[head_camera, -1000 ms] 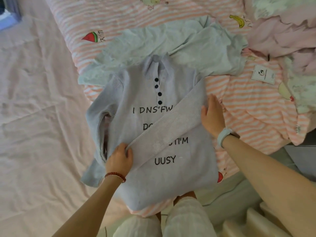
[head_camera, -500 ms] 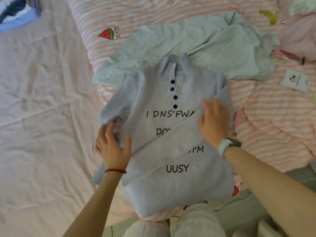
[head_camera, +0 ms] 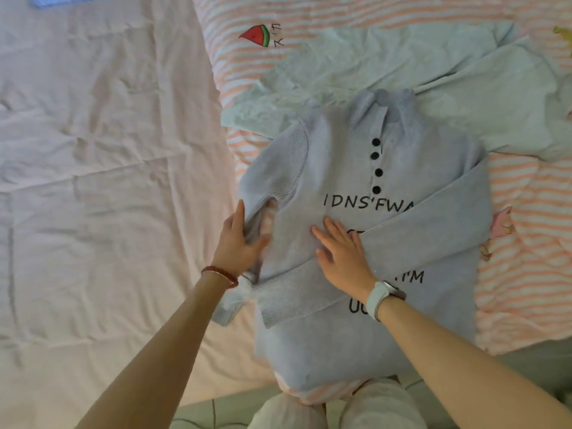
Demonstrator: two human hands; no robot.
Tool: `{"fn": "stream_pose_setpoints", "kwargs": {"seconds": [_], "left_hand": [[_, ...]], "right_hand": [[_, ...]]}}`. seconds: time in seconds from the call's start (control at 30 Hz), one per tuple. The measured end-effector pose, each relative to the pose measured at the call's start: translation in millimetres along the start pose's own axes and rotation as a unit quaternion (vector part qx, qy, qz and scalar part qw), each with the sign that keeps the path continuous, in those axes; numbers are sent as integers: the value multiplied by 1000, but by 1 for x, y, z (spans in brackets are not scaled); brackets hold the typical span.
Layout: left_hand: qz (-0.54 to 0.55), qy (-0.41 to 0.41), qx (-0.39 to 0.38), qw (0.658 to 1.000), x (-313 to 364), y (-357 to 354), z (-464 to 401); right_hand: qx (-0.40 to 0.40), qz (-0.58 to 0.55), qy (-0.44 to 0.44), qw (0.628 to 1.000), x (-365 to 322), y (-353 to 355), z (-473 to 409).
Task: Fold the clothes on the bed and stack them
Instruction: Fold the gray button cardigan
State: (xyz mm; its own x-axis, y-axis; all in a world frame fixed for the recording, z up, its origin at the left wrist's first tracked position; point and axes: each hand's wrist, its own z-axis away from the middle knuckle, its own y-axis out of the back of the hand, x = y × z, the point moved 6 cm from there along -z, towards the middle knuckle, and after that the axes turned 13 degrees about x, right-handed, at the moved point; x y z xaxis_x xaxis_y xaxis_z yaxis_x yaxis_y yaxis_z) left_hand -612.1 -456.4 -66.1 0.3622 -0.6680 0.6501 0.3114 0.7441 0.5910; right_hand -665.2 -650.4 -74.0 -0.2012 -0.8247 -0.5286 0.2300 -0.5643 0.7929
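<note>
Our lavender sweater [head_camera: 365, 230] lies lengthwise on the bed [head_camera: 102, 156], collar pointing away from us; our right hand [head_camera: 343, 258] presses flat, fingers spread, while our left hand [head_camera: 240, 243] grips its sleeve [head_camera: 272, 181].

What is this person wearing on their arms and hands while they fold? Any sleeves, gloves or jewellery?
No gloves and no sleeves show: both forearms are bare up to the picture's edge. The left hand has a thin bracelet of dark red beads round the wrist. The right hand has a watch on the wrist, with a pale, whitish band and a darker case.
</note>
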Motion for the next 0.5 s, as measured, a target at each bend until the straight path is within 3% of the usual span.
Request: {"fn": "stream_pose_setpoints", "kwargs": {"seconds": [0.07, 0.13, 0.17, 0.2, 0.27, 0.3, 0.4, 0.43, 0.5], "left_hand": [[-62, -171, 36, 983, 22, -2, 40], [5, -268, 13, 963, 38, -2, 75], [64, -263, 31, 962, 31, 1, 78], [127, -207, 71, 967, 27, 9, 75], [170, -65, 137, 974, -7, 16, 54], [124, -35, 120, 984, -19, 11, 45], [-29, 33, -49, 998, -52, -14, 34], [-38, 55, -58, 996, -57, -12, 36], [-37, 66, 51, 996, -61, 14, 38]], "right_hand": [[70, -177, -101, 977, -2, 16, -5], [95, -322, -211, 918, -1, 25, -4], [108, -342, -230, 905, -2, 28, -4], [131, -328, -216, 910, -7, 34, -4], [183, -257, -109, 943, -26, 44, -4], [185, -216, -41, 958, -39, 44, -4], [136, -52, 128, 981, -66, 25, -7], [110, -17, 145, 983, -70, 16, -8], [75, -13, 126, 989, -67, 7, -9]]}}
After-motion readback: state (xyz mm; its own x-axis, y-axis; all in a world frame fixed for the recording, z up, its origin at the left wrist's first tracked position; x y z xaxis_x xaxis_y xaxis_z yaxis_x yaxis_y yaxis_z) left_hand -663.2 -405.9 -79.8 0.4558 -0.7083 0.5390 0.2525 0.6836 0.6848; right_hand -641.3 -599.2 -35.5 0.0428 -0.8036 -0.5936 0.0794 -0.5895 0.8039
